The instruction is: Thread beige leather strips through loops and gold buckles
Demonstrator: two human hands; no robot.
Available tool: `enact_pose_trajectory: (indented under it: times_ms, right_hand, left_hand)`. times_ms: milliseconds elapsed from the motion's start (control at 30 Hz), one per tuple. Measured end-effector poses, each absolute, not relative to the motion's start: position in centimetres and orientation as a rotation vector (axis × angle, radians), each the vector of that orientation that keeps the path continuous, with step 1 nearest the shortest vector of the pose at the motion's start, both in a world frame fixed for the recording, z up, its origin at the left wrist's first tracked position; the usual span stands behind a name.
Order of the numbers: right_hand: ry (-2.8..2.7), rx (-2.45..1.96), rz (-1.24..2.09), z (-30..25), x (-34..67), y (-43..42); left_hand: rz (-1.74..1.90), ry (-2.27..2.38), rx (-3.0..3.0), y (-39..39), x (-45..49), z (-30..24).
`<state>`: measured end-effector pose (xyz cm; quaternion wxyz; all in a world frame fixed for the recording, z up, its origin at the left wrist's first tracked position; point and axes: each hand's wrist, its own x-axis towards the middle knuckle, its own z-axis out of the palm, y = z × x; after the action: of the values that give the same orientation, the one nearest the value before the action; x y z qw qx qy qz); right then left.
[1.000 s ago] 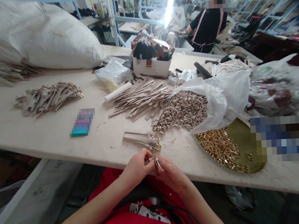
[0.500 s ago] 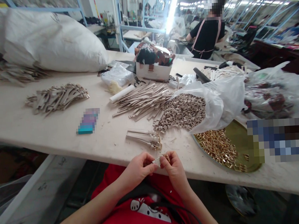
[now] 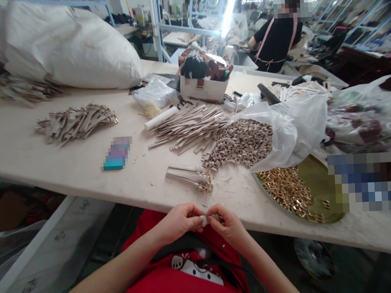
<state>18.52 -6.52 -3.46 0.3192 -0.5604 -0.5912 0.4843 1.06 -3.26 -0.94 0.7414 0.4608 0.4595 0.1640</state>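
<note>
My left hand (image 3: 184,220) pinches one end of a short pale strap (image 3: 204,220) at the table's front edge. On the other side, my right hand (image 3: 228,227) is closed on the same strap; its fingers mostly hide a gold buckle there. Just beyond my hands lies a small bundle of straps with gold buckles (image 3: 189,178). Farther back are a heap of loose beige straps (image 3: 189,126) and a pile of small beige loops (image 3: 243,139) spilling from a clear plastic bag (image 3: 291,130). Gold buckles (image 3: 284,190) lie in a round olive tray (image 3: 315,173) to the right.
Another pile of buckled straps (image 3: 79,122) lies on the left, before a big white sack (image 3: 75,48). A white box (image 3: 204,89) of scraps stands at the back. Behind the table a person (image 3: 278,41) in a pink-strapped apron faces away.
My hands have come closer together on the strap, and less of it and of the gold buckle shows. The whole view has shifted slightly.
</note>
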Motion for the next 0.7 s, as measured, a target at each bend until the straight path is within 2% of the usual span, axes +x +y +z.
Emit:
enact_pose_trajectory:
  times_ms: [200,367,700]
  right_hand:
    - [-1.529,-1.458,1.334,-3.9,18.8,-7.2]
    - [-1.401,-1.499,1.152,-4.9,17.6,-7.7]
    - [-1.427,-1.472,1.061,-5.4,16.5,-6.9]
  left_hand:
    - [0.364,0.976,1.036,-3.3,2.1,-1.6]
    - [0.323,0.968,0.978,-2.6,1.9,-2.2]
    - [0.389,0.997,0.953,-2.0,1.5,-2.1]
